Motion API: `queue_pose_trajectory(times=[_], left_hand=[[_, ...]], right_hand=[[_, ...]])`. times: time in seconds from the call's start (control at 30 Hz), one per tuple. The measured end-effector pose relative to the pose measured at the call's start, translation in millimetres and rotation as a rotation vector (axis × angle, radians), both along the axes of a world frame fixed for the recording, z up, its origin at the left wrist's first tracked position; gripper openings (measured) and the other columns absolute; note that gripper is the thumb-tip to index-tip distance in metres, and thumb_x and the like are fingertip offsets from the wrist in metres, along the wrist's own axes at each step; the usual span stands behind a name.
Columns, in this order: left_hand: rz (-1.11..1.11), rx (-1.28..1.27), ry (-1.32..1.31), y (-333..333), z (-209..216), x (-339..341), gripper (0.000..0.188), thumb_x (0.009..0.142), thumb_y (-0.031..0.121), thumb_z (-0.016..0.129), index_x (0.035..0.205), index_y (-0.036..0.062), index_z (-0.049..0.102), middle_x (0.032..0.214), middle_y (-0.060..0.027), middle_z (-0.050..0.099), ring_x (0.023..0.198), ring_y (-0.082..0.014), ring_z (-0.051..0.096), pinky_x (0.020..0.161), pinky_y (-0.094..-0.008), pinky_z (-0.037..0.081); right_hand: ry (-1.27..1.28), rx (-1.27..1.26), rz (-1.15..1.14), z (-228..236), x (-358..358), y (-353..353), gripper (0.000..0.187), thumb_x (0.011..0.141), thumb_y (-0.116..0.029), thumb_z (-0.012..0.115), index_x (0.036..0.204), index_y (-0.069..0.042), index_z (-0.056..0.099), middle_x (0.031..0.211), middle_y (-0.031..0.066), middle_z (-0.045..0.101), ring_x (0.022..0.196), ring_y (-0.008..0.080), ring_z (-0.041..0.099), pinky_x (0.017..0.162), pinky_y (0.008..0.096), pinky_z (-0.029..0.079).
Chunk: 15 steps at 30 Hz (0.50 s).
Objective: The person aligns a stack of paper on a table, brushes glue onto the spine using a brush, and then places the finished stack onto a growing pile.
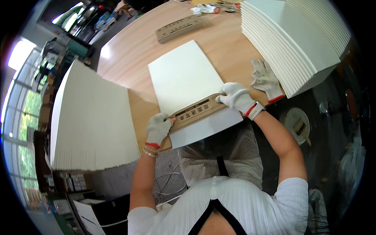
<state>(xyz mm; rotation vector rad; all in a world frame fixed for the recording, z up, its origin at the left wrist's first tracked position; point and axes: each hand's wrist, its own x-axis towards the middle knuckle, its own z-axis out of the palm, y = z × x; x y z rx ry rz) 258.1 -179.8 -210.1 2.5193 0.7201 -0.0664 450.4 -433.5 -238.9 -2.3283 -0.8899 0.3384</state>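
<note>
A brown paper strip with dark printing (199,112) lies across the near part of a white sheet or pad (184,76) on the wooden table. My left hand (158,127), in a white knit glove with a red cuff, grips the strip's left end, with bare fingertips showing. At the strip's right end, my right hand (235,97), gloved alike, has its fingers closed on the edge. The white sheet slants slightly and its near edge overhangs the table toward my lap.
A tall pale stack of sheets (94,117) stands on the left, and layered white pads (290,43) rise on the right. Beside those lies a loose glove (267,78). Farther back is a bundle of brown strips (179,28). A round tub with a brush (296,125) stands below right.
</note>
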Motion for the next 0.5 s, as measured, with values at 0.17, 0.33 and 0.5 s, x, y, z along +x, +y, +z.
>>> queue_pose_trajectory(times=[0.17, 0.33, 0.5], left_hand=[[-0.393, 0.326, 0.021, 3, 39, 41, 0.096, 0.062, 0.025, 0.087, 0.143, 0.0091, 0.037, 0.151, -0.0166, 0.029, 0.129, -0.03, 0.043, 0.099, -0.0352, 0.045], [-1.236, 0.845, 0.412, -37, 43, 104, 0.113, 0.055, 0.03, 0.09, 0.149, 0.0262, 0.028, 0.158, -0.0038, 0.015, 0.139, -0.029, 0.03, 0.114, -0.0451, 0.032], [-1.048, 0.506, 0.427, -39, 48, 114, 0.109, 0.061, 0.01, 0.083, 0.148, 0.039, 0.024, 0.156, -0.0021, 0.022, 0.138, -0.028, 0.033, 0.111, -0.0412, 0.038]], right_hand=[[0.129, 0.12, -0.17, -16, 16, 0, 0.038, 0.074, -0.031, 0.077, 0.096, -0.004, 0.062, 0.088, 0.0165, 0.068, 0.084, 0.0344, 0.065, 0.073, 0.0402, 0.051], [-0.597, 0.15, -0.123, 5, -14, 3, 0.018, 0.077, -0.011, 0.062, 0.095, -0.012, 0.064, 0.087, 0.0102, 0.06, 0.092, 0.0289, 0.059, 0.073, 0.0404, 0.05], [-0.496, 0.403, 0.617, 15, -110, 90, 0.011, 0.081, -0.017, 0.059, 0.077, -0.007, 0.063, 0.077, 0.0072, 0.058, 0.079, 0.0227, 0.064, 0.064, 0.0347, 0.054]])
